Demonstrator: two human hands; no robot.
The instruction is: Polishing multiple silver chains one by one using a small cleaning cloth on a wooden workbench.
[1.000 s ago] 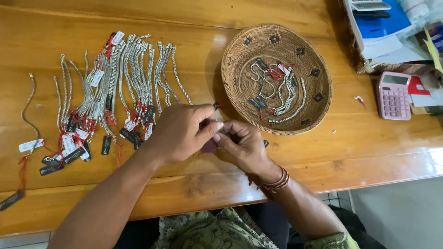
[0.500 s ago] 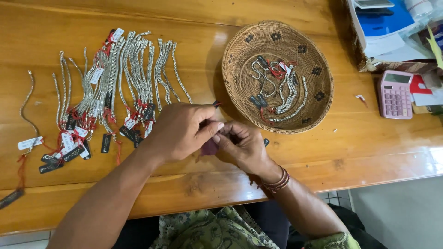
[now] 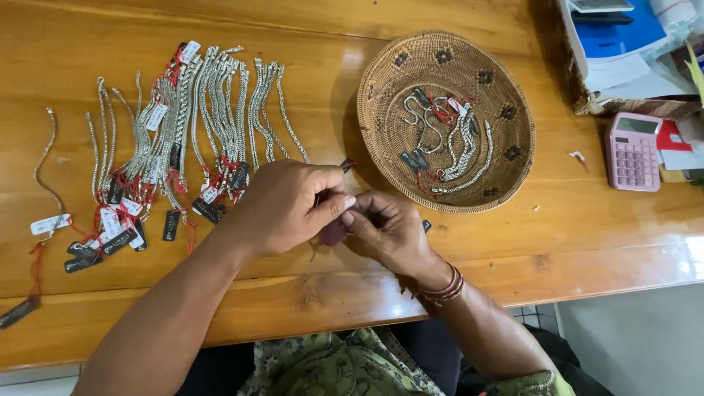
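Your left hand [image 3: 282, 205] and right hand [image 3: 389, 231] are meeting at the near middle of the wooden table [image 3: 557, 242], fingertips touching. Your left hand is lying knuckles up, its thumb and forefinger pressing together on a small dark reddish piece [image 3: 332, 233] that is showing just below the fingertips; what that piece is cannot be told. Your right hand is curling inward, its fingers pinching at the same spot, and most of what it is holding is hidden behind the fingers. A small dark tag [image 3: 427, 226] is peeking out just past your right hand's knuckles. You are wearing beaded bracelets [image 3: 442, 287] on your right wrist.

Just beyond your left hand, rows of silver chains [image 3: 220, 110] are lying side by side on the table, each carrying red cord and black or white tags at its near end. One single chain [image 3: 44, 165] is lying apart at the far left. Beyond your right hand, a round woven basket [image 3: 506, 154] is holding a few more tagged chains [image 3: 455, 143]. A pink calculator [image 3: 633, 152] is sitting near the right edge, beside a stack of papers [image 3: 623, 44].
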